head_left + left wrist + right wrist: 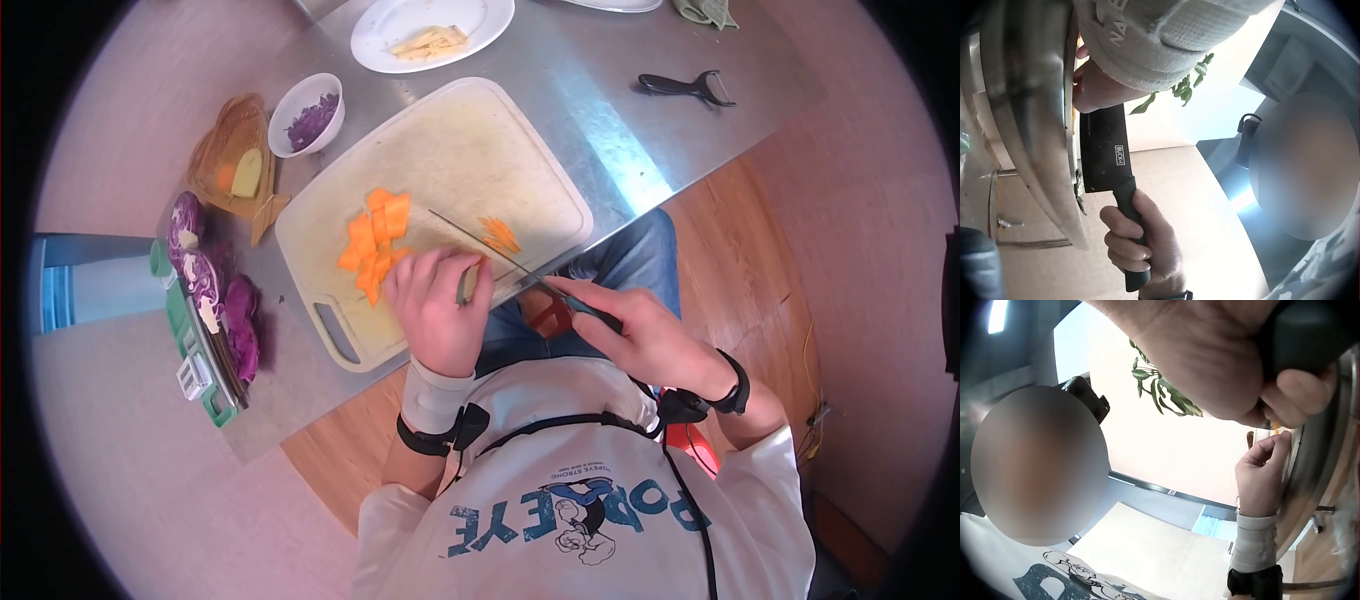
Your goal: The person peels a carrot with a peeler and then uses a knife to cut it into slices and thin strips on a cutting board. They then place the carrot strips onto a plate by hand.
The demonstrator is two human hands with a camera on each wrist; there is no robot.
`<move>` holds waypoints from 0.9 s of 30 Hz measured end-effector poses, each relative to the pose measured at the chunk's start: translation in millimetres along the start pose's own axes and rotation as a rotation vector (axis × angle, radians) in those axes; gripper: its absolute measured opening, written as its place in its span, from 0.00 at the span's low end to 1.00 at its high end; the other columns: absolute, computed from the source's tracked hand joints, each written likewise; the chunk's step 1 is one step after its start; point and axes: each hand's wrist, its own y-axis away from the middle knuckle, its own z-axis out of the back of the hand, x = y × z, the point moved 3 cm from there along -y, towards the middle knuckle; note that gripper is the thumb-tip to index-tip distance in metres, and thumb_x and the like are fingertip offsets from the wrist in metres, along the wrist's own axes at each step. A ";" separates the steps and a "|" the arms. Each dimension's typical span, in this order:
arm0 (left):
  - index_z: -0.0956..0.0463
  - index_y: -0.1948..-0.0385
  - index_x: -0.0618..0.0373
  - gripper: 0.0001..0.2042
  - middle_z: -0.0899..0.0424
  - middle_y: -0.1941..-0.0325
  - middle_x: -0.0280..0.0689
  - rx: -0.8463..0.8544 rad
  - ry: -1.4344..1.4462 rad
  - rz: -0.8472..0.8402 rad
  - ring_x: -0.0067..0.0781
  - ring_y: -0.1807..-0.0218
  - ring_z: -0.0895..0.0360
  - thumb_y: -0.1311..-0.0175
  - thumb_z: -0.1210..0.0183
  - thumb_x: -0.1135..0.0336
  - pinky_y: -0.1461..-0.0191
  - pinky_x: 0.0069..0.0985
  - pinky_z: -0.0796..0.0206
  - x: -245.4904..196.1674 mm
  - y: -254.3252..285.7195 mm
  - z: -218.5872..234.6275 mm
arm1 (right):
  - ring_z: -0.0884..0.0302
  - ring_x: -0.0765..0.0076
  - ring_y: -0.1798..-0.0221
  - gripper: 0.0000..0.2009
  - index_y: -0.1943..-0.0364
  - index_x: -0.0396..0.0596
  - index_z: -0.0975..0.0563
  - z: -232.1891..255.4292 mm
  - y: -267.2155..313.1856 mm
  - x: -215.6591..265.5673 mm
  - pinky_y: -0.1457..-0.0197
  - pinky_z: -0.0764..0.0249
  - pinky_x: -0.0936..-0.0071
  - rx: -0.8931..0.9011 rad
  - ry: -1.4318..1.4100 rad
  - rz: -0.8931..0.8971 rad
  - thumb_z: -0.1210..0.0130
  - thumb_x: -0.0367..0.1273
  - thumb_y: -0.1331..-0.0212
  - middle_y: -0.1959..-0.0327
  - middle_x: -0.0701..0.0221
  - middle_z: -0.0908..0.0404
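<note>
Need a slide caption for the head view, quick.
Left hand steadies a vegetable piece on the cutting board; right hand grips the knife.

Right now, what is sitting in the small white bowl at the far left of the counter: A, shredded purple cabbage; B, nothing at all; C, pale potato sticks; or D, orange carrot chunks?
A: the head view shows the small white bowl holding shredded purple cabbage, while the carrot chunks lie on the cutting board and the pale sticks are on the white plate.
</note>
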 end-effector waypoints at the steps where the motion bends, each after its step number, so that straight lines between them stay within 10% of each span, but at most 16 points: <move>1: 0.14 0.66 0.53 0.08 0.13 0.60 0.33 -0.002 -0.002 0.003 0.40 0.53 0.20 0.46 0.25 0.71 0.45 0.36 0.34 -0.2 -0.1 0.3 | 0.22 0.50 0.77 0.23 0.30 0.44 0.24 0.9 0.5 -0.4 0.67 0.27 0.61 -0.002 0.009 -0.001 0.43 0.27 0.29 0.77 0.51 0.23; 27: 0.13 0.63 0.51 0.09 0.15 0.58 0.31 0.067 0.037 0.027 0.40 0.51 0.21 0.46 0.28 0.74 0.39 0.37 0.36 2.4 7.0 10.5 | 0.17 0.47 0.73 0.22 0.32 0.42 0.23 15.6 -8.2 10.4 0.65 0.26 0.58 0.121 0.088 -0.016 0.43 0.26 0.30 0.75 0.50 0.19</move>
